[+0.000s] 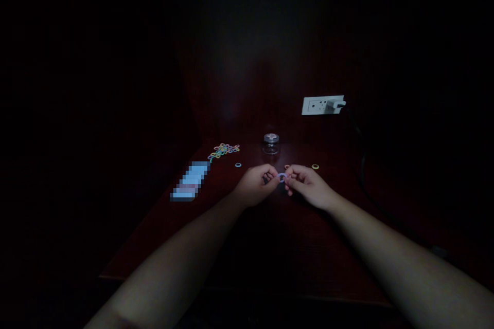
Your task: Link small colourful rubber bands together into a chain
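Note:
A small pale purple ring (282, 178) is pinched between my two hands above the dark red table (185, 247). My left hand (258, 183) grips its left side, and my right hand (309, 185) grips its right side. Just behind my right fingertips lies a pinkish ring (287, 167), partly hidden. A yellow ring (315, 167) rests behind my right hand, and a blue ring (238, 165) lies behind my left. Farther back on the left is a pile of linked or heaped coloured rings (223, 151).
Behind my hands stands a small clear jar (270, 144) with a lid. A pixelated bright flat object (190, 181) lies at the left. On the back wall is a white socket panel (316, 106) with a plug and a dark cable (363, 164) running down the right.

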